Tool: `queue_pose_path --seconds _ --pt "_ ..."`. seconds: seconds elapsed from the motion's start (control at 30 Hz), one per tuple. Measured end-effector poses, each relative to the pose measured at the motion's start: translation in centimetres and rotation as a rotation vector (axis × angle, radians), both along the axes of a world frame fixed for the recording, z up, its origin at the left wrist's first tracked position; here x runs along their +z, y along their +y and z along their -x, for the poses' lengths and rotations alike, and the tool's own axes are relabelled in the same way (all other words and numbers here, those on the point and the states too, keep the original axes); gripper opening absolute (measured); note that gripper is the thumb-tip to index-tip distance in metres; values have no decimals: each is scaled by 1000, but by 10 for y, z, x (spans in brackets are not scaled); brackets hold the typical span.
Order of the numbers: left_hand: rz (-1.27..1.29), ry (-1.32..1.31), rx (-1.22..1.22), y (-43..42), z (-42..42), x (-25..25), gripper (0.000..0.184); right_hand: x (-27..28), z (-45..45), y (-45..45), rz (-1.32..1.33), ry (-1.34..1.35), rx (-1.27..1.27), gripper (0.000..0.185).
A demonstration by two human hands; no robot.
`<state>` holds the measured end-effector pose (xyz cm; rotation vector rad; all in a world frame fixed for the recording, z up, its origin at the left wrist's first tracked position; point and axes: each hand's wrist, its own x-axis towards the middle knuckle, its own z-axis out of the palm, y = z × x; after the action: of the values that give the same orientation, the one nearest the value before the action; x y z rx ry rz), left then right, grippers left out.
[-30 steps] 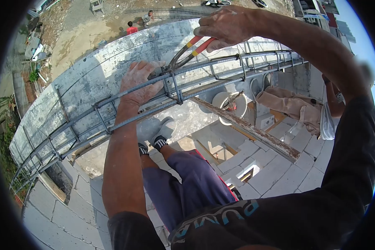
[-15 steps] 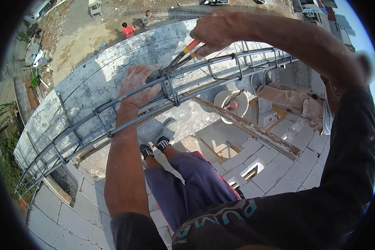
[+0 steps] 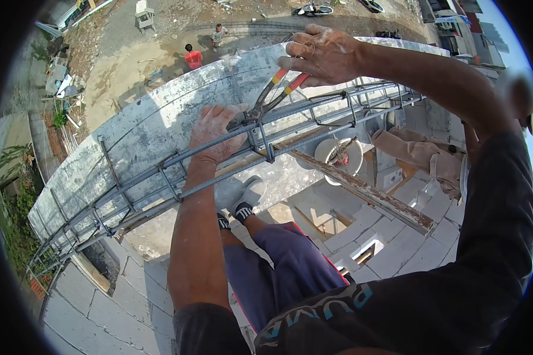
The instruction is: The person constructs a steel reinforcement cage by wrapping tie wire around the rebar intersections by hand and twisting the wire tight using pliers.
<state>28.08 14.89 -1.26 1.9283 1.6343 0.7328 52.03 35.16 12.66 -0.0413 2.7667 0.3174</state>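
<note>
My right hand (image 3: 323, 56) is closed round the red and yellow handles of the pincers (image 3: 273, 96), which are spread somewhat apart. The pincers' jaws meet the upper bar of a curved rebar cage (image 3: 201, 147), at a crosswise stirrup. Just left of the jaws, my left hand (image 3: 218, 133) reaches through the cage, its fingers wrapped over a small grey piece that I cannot make out. Behind the cage curves a mottled grey-white concrete surface (image 3: 160, 112).
A white bucket (image 3: 339, 161) sits beyond a rusty beam (image 3: 367, 192). A co-worker (image 3: 450, 160) is at the right. Pale blocks (image 3: 124, 302) and openings lie below. Two people, one in red (image 3: 193, 57), stand on the ground far down, near a white stool (image 3: 144, 16).
The view has shifted, so the cage and hands appear lower and further right. My right hand has moved relative to the cage, and the pincers' handles now stand wider apart than half a second ago.
</note>
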Motion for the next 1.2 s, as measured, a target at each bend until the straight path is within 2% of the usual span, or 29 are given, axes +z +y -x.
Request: queue_pose_path --seconds 0.03,0.27,0.4,0.43,0.5,0.57,0.67,0.77,0.9,1.0,1.03,1.13,1.17,1.2 --pt "-7 6 -5 0 0 -1 59 3 -2 1 2 -39 7 71" --pt "37 -19 -5 1 -2 3 57 12 31 10 609 -634 -742 75" --pt "-4 -30 -16 2 0 4 57 24 45 15 735 -860 -1067 90" --pt "-2 -32 -13 2 0 3 57 28 49 13 713 -849 -1051 86" --pt "7 -38 -4 1 -1 0 57 23 51 11 536 -815 -765 79" --pt "-6 -35 -3 2 -1 -5 57 17 46 -3 387 -665 -606 67" --pt "4 -24 -1 1 -1 -2 58 26 48 -15 316 -514 -506 60" --pt "6 -15 5 2 -1 0 59 16 57 -4 318 -660 -435 39" --pt "35 -10 -2 0 0 -3 61 26 75 6 620 -1039 -952 23" --pt "14 -7 -13 1 1 -5 62 22 70 8 681 -1053 -943 25" --pt "13 -4 -11 0 1 -5 62 24 70 7 634 -1040 -946 38" --pt "-2 -13 -11 1 0 -3 61 12 27 -8 296 -386 -387 46" --pt "-13 -18 -10 2 -1 -3 60 9 19 -11 192 -306 -308 56" --pt "-25 -21 -11 2 -1 -3 59 7 10 -12 118 -181 -215 56"
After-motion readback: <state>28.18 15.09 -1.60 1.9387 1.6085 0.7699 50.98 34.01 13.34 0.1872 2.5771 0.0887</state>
